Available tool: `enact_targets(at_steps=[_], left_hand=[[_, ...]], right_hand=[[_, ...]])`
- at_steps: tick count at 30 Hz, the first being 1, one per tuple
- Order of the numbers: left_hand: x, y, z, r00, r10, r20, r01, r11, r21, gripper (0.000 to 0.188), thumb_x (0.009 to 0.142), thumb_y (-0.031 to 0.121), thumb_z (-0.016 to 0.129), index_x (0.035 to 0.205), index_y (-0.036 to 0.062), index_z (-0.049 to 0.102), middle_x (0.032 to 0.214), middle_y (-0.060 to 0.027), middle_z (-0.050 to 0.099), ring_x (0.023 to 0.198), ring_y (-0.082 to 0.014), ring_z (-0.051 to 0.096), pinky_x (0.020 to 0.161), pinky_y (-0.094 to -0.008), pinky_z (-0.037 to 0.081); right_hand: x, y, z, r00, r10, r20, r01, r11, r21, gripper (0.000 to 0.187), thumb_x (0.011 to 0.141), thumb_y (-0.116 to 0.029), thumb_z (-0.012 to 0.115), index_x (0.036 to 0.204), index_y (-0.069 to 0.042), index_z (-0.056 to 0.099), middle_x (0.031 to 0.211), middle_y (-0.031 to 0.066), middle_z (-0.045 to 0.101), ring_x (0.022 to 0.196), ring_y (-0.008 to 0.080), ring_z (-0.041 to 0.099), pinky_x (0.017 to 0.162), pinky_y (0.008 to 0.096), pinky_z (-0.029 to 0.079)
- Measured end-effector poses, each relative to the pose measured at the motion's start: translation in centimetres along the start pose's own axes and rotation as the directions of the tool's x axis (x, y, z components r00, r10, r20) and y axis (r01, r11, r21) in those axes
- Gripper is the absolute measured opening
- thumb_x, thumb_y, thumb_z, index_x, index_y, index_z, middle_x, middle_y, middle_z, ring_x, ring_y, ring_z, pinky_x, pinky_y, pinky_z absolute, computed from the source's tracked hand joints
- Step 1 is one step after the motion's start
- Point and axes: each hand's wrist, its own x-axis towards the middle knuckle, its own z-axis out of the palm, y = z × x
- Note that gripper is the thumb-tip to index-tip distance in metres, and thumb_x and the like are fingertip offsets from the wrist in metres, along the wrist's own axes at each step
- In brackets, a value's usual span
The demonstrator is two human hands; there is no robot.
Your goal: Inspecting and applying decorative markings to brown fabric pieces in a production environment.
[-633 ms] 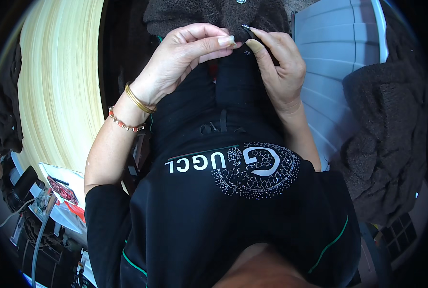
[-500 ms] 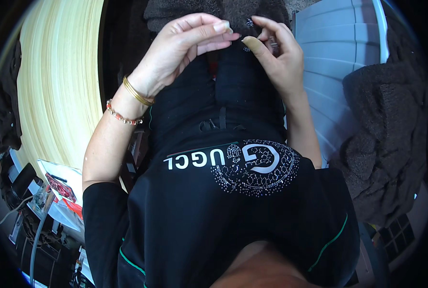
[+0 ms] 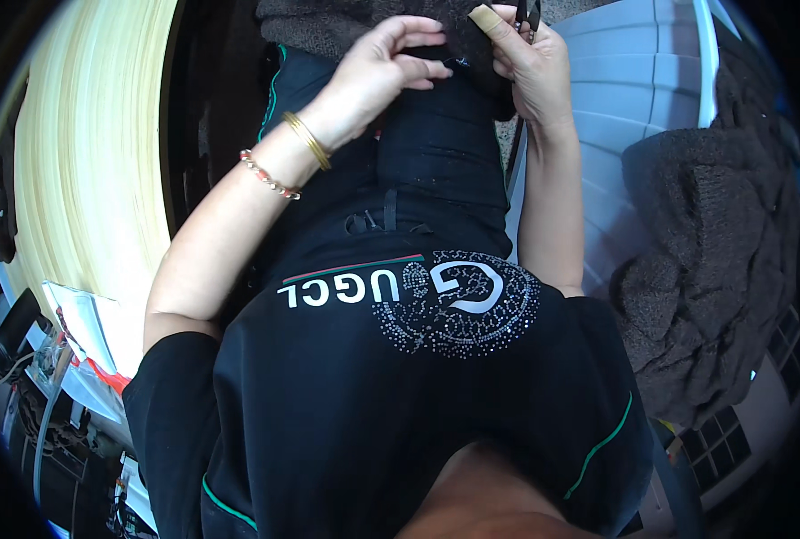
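My left hand point(image 3: 395, 58) is raised over the lap with its fingers apart. Beside its fingertips is a small shiny bit point(image 3: 461, 62) with a fine pale line, perhaps thread; I cannot tell whether the fingers touch it. To the right, my right hand point(image 3: 536, 76) is closed round a small black two-pronged tool point(image 3: 528, 16), whose exact kind is unclear. Tan tape or a bandage point(image 3: 487, 20) covers that thumb's tip. Dark brown fuzzy fabric point(image 3: 328, 27) lies behind and beneath the hands, running out at the top edge.
A pale wood-grained tabletop point(image 3: 90, 153) stands at left, holding a white box point(image 3: 81, 314) near its front corner. At right is a large grey-blue ribbed plastic surface point(image 3: 620, 99), with more brown fabric point(image 3: 705, 269) draped over it. Cables and clutter fill the lower left.
My hands have moved apart. The left has turned back-up and shifted right; the right has risen slightly, and its black tool now shows. The view has shifted a little.
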Motion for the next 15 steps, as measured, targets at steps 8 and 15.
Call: enact_targets(at_steps=[8, 15], left_hand=[[1.9, -0.3, 2.8, 0.974, 0.218, 0.064, -0.227, 0.937, 0.267, 0.022, 0.092, 0.004, 0.074, 0.112, 0.0032, 0.064, 0.104, 0.0009, 0.066, 0.092, -0.0052, 0.06, 0.085, -0.0195, 0.05], [-3.2, 6.3, 0.7, 0.913, 0.405, -0.042, -0.407, 0.912, -0.053, 0.012, 0.096, 0.003, 0.068, 0.107, 0.0029, 0.063, 0.097, 0.0015, 0.065, 0.09, -0.0031, 0.06, 0.083, -0.0184, 0.049]], right_hand=[[0.5, -4.1, 0.5, 0.887, -0.395, 0.238, 0.156, 0.743, 0.651, 0.008, 0.099, -0.013, 0.068, 0.092, -0.008, 0.067, 0.06, -0.0108, 0.044, 0.045, -0.0004, 0.032, 0.043, 0.0197, 0.022], [-2.1, -9.4, -0.4, 0.981, -0.187, -0.056, 0.193, 0.883, 0.427, 0.006, 0.099, -0.009, 0.067, 0.095, -0.006, 0.064, 0.061, -0.0078, 0.045, 0.043, 0.0006, 0.033, 0.041, 0.0191, 0.023]])
